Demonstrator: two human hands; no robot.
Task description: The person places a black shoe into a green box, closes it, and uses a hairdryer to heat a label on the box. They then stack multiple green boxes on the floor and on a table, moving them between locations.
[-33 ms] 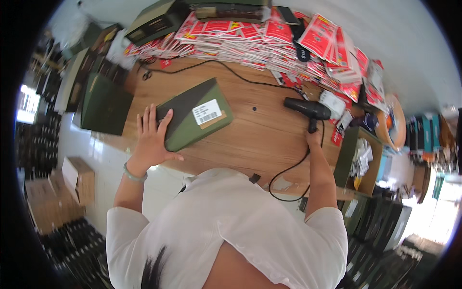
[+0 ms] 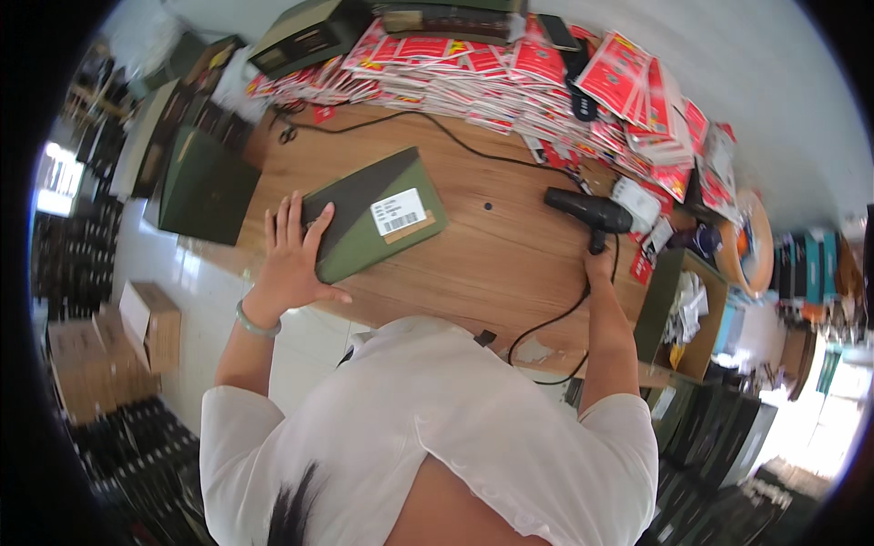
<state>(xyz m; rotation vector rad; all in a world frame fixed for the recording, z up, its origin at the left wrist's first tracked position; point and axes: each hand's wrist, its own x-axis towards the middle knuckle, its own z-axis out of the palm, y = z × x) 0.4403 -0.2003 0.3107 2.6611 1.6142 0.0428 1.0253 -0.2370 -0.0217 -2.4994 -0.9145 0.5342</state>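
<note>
A green and dark-grey lidded box [image 2: 350,246] with a white barcode label [image 2: 398,211] lies at a slant on the wooden table. At its left end is my left hand [image 2: 296,250], fingers spread and touching it, thumb stretched along the near side. To the right, a black hair dryer [image 2: 592,213] rests low over the table, its nozzle towards the left. My right hand [image 2: 598,264] is closed round the lower end of its handle; the fingers are partly hidden. The dryer's black cord loops down past my right forearm.
Red and white printed packets [image 2: 455,77] are piled along the back, with a phone [image 2: 557,33] on top. Green boxes [image 2: 205,187] stand at the left. Scissors [image 2: 288,135] lie at the back left. An open box [image 2: 706,332] with crumpled paper stands at the right.
The whole view has shifted slightly, so things sit a little further right. Both hands keep their places at the box and the hair dryer.
</note>
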